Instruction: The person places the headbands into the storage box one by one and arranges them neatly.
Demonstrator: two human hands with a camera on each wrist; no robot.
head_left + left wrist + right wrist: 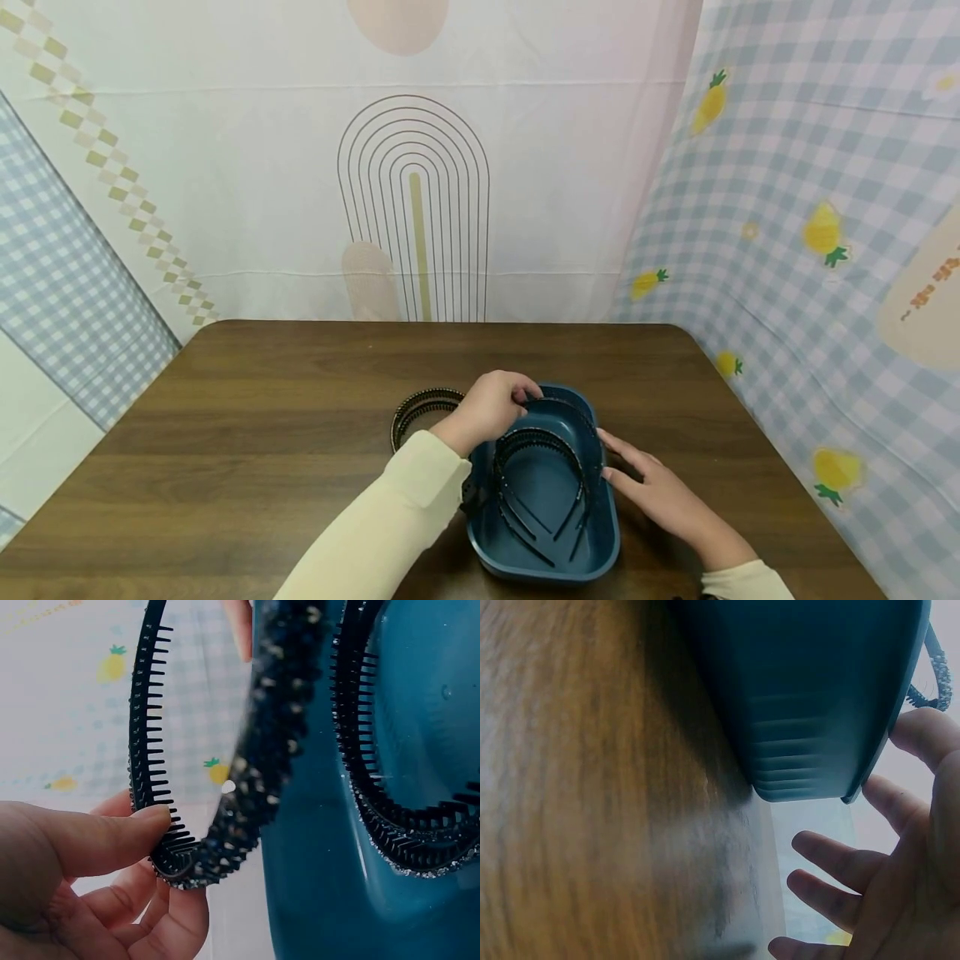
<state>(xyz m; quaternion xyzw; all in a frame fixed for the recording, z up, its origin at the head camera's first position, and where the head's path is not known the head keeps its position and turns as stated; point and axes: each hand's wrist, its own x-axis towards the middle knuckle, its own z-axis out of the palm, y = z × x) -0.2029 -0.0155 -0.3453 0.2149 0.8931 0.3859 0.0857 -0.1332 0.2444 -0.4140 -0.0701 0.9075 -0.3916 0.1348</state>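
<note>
My left hand [491,406] pinches a black headband [274,712] between thumb and fingers. Comb teeth line its inner side and dark sparkling stones cover its outer band. It is held over the far part of a blue plastic bin [546,575]. Inside that bin lie other black toothed headbands [536,436], their ends pointing toward me. My right hand [663,497] touches the bin's right rim with thumb and index fingertip; in the right wrist view its other fingers [832,862] are extended and spread, off the bin.
More headbands [405,412] lie on the wooden table [262,467] just left of the bin, partly hidden by my left hand and forearm. A patterned white cloth [555,208] hangs behind the table, and a blue checked cloth [780,167] hangs at the right.
</note>
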